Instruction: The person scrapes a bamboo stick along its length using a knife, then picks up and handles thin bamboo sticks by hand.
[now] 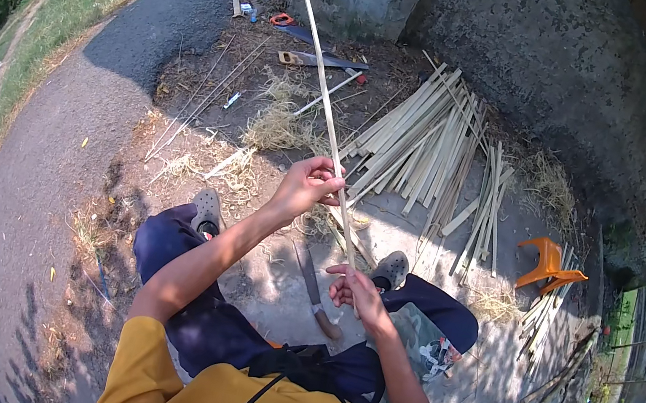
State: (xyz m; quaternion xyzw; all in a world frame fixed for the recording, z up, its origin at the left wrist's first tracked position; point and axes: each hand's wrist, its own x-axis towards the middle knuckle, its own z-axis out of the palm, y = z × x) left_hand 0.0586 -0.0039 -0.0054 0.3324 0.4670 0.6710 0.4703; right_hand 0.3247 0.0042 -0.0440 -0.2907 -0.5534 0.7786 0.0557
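A long, thin, pale bamboo strip (329,109) slants up from between my hands toward the top of the view. My left hand (308,189) grips it partway along, thumb and fingers closed round it. Close to the strip's lower end, my right hand (358,296) holds it with bent fingers, the forefinger pointing left across it. Below and between my hands, a knife with a long grey blade (307,276) and a wooden handle (327,323) lies on the ground between my legs.
A big heap of split bamboo strips (427,138) lies ahead right, by a stained wall (535,58). Pale shavings (281,122) litter the dirt. A wooden-handled saw (304,59) and an orange-handled saw (283,20) lie farther off. An orange plastic piece (541,264) sits right.
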